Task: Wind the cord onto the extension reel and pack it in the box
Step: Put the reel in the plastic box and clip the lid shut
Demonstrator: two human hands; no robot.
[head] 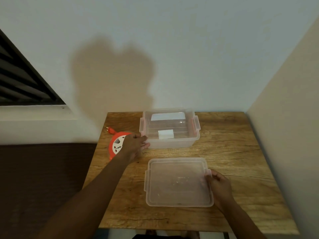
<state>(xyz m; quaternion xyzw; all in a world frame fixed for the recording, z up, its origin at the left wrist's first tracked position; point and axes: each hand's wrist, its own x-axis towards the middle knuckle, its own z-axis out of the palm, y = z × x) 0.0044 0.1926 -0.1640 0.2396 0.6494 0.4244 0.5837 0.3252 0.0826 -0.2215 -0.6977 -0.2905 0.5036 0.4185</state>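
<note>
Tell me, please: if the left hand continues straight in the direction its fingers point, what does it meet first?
Most likely the clear box. The left hand points right, its fingertips already at the box's near left corner; actual contact is unclear.

The wooden table (241,152), with pronounced grain, stands in a room corner, its far edge against the pale rear wall (172,40) and its right edge against a cream side wall (293,118). Left of the table, a dark louvred window (20,80) sits above a white sill (34,112). Below the sill lies a dark brown surface (43,178). A soft shadow (112,75) falls on the rear wall above the table.
</note>
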